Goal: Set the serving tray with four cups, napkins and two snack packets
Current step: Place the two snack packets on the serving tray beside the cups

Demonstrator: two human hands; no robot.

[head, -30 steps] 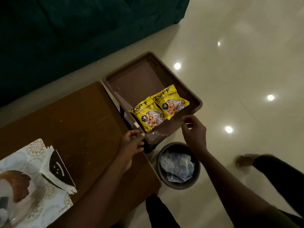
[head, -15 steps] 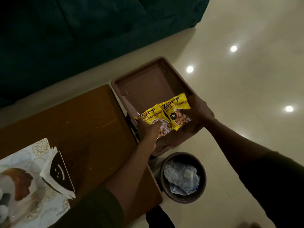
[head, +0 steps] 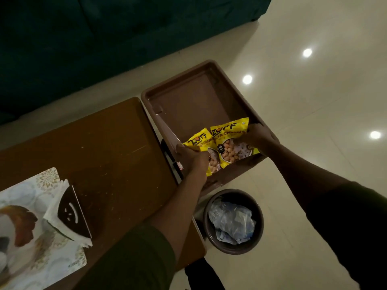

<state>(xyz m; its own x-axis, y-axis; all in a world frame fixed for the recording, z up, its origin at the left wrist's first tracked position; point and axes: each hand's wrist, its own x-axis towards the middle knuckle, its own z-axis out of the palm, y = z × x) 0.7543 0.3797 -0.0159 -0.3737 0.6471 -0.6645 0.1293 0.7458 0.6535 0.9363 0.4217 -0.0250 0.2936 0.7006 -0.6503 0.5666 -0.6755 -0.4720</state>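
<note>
A brown serving tray (head: pixel 188 97) juts past the right end of the wooden table (head: pixel 94 155). Two yellow snack packets lie side by side in its near end. My left hand (head: pixel 193 156) grips the left packet (head: pixel 200 141) by its near-left edge. The right packet (head: pixel 228 132) is pinched at its right edge by my right hand (head: pixel 258 137), which rests by the tray's right rim. White napkins sit in a dark napkin holder (head: pixel 69 212) on the table at the left. No cups are in view.
A patterned placemat (head: pixel 31 233) lies at the table's near-left. Under the table's end stands a round bin (head: pixel 233 221) with crumpled plastic in it. A dark green sofa (head: pixel 104 38) fills the top left. Glossy floor tiles lie to the right.
Both hands have moved from the tray's near edge into the tray and taken hold of the packets. The packets have shifted slightly toward the far right.
</note>
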